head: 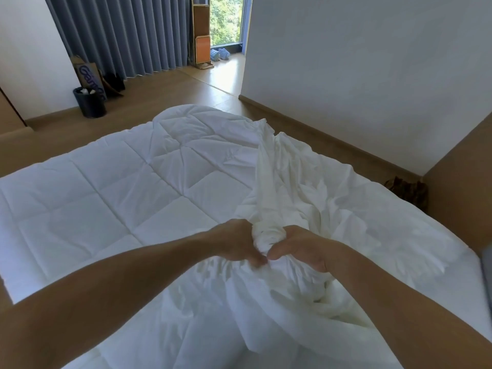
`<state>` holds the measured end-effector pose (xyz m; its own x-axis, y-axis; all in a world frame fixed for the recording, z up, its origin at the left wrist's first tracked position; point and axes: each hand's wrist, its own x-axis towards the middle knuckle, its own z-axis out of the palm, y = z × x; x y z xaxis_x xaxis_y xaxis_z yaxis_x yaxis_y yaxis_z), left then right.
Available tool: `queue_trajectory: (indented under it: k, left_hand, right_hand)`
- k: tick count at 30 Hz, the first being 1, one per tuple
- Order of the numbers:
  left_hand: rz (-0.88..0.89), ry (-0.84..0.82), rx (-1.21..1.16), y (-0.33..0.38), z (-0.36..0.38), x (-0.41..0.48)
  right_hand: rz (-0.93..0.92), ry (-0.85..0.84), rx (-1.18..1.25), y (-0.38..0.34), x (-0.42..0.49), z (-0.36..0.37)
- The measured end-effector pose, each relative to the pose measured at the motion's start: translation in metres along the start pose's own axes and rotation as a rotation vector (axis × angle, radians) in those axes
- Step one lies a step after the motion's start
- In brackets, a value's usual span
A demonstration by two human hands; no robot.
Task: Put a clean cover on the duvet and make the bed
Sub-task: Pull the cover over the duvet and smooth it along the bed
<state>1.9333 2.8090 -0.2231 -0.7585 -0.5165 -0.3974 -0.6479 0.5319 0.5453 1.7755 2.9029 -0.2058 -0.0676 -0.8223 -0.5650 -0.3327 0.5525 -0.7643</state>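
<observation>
Both hands meet at the centre, knuckles up and thumbs nearly touching. The left hand [235,243] and the right hand [302,249] are each clenched on the same bunched wad of the white cover [266,235].

From that wad the cover runs away from the person as a loosely twisted rope. Its long axis goes near to far, leaning slightly left, and its far end points toward the far edge of the duvet. On the near side of the hands it fans out in loose folds toward the bottom edge, and more of it lies rumpled to the right.

The quilted white duvet [106,182] lies spread flat under it — its stitched squares run diagonally, one corner toward the far middle. It covers the left and centre of the bed [458,265].

Around the bed is a wood floor [165,89]. Grey-blue curtains [119,35] hang at far left, with a black bin [91,103] and a paper bag [89,75] below them. A window [226,20] shows green — blue slippers [219,54] sit by it. A white wall [372,62] stands on the right.
</observation>
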Motion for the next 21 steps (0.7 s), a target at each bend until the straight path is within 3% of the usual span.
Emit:
queue_trajectory:
  k: [3, 7, 10, 16, 21]
  left_hand:
    - [-0.053, 0.121, 0.205, 0.002, 0.006, 0.005]
    - [-0.014, -0.012, 0.358, -0.005, 0.015, 0.005]
    - [0.017, -0.134, 0.189, -0.015, 0.008, 0.0]
    - [0.017, -0.354, -0.383, -0.035, -0.007, -0.014]
    - [-0.011, -0.337, -0.672, -0.037, 0.012, -0.012]
  right_hand:
    - [0.04, -0.025, 0.029, 0.002, 0.003, 0.001]
    - [0.151, -0.018, -0.318, 0.003, 0.007, 0.011]
    - [0.118, 0.032, -0.421, 0.003, 0.006, 0.015]
    - [0.021, -0.183, -0.185, 0.009, 0.001, 0.011]
    - [0.014, -0.169, -0.084, 0.009, 0.003, 0.001]
